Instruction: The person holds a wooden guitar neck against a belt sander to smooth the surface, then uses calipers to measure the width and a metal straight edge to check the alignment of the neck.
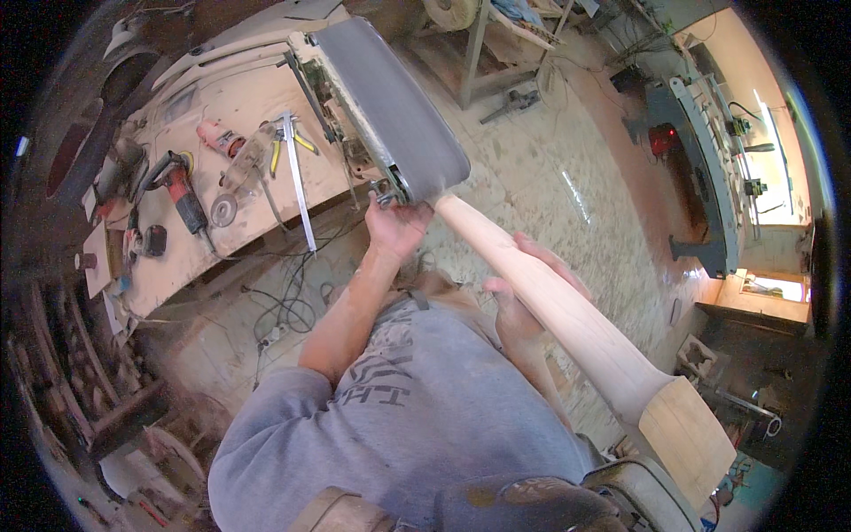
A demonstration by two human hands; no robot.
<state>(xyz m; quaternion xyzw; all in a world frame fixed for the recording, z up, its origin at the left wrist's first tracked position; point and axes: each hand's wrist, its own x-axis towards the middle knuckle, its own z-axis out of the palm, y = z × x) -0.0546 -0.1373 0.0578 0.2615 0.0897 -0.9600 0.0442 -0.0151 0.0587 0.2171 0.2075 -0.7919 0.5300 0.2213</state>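
Note:
A long pale wooden piece (pixel 567 306), shaped like a furniture leg, slants from the belt's near end down to the lower right. Its narrow tip meets the rounded end of the grey sanding belt (pixel 390 97); a squared block (pixel 687 434) forms its other end. My right hand (pixel 523 306) is closed around its middle from below, thumb on one side and fingers along the other. Up at the belt's near end, my left hand (pixel 399 229) lies beside the sander's metal fittings, close against the wood's tip. Its fingertips are partly hidden there.
On the dusty bench (pixel 257 199) left of the sander lie an angle grinder (pixel 182 191), another red power tool (pixel 222 137), yellow-handled pliers (pixel 304 142) and a metal strip (pixel 297 182). Cables (pixel 279 306) trail below the bench. A grey machine (pixel 709 177) stands at right.

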